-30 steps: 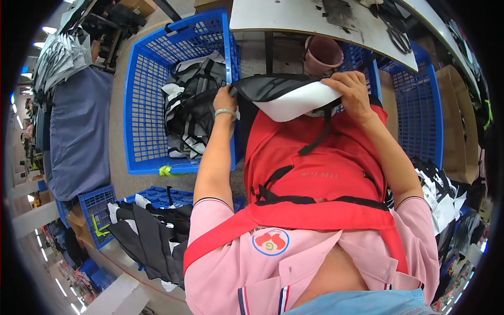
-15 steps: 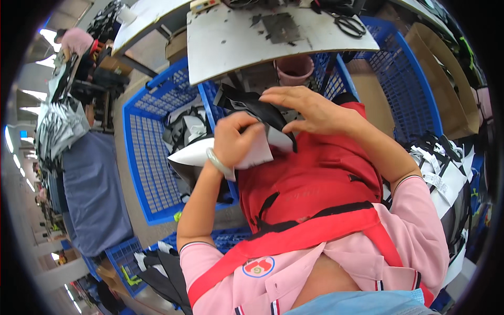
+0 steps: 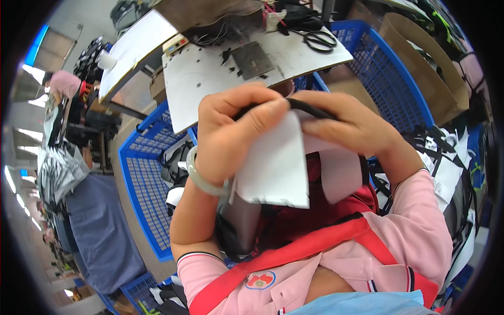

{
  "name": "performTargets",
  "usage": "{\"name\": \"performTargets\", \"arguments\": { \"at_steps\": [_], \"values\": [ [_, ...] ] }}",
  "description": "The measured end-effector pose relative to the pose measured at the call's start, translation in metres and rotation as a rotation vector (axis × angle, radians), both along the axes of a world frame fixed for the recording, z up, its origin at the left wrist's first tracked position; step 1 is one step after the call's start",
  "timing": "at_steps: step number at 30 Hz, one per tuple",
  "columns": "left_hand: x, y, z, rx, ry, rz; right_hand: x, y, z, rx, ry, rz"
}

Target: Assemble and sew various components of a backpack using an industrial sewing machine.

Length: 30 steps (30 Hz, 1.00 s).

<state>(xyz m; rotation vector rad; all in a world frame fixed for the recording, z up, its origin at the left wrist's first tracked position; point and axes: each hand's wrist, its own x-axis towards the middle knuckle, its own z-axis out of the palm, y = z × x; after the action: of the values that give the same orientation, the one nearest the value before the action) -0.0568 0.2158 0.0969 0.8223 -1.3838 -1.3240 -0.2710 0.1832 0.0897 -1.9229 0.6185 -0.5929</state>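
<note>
Raised in front of my chest, my left hand (image 3: 231,131) is closed on a black-and-white fabric piece (image 3: 278,163), thumb and fingers pinching its black upper edge. My right hand (image 3: 352,123), slightly blurred, grips the same edge from the other side, its fingers curled around it. The white face of the piece hangs down between the hands, and a second white flap (image 3: 341,176) droops below my right hand. A grey and black part hangs under my left wrist. Behind the piece, a red apron (image 3: 325,228) covers my lap.
Ahead is a white table (image 3: 189,79) with a dark metal plate (image 3: 253,60) and black scissors (image 3: 318,42). Blue crates (image 3: 137,184) flank me, the left one holding fabric pieces. More white and black pieces (image 3: 446,173) pile up at right, beside a cardboard box (image 3: 420,63).
Both hands have come up and closer to me with the fabric piece. My right hand, spread before, has closed on its black edge. The view has shifted slightly.
</note>
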Motion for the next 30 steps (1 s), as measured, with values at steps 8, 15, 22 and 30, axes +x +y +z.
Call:
{"name": "performTargets", "arguments": {
  "at_steps": [8, 15, 22, 30],
  "values": [
    [0.026, -0.082, -0.063, 0.361, 0.078, -0.001, 0.015, -0.097, -0.046, 0.281, -0.045, -0.022],
    [0.033, -0.128, -0.078, 0.438, 0.087, 0.073, 0.029, -0.147, -0.066, 0.336, -0.094, -0.033],
    [0.041, -0.171, -0.105, 0.411, 0.052, 0.115, 0.036, -0.184, -0.084, 0.321, -0.012, -0.092],
    [0.047, -0.195, -0.12, 0.426, 0.102, 0.14, 0.043, -0.21, -0.097, 0.414, -0.035, -0.101]
  ]
}}
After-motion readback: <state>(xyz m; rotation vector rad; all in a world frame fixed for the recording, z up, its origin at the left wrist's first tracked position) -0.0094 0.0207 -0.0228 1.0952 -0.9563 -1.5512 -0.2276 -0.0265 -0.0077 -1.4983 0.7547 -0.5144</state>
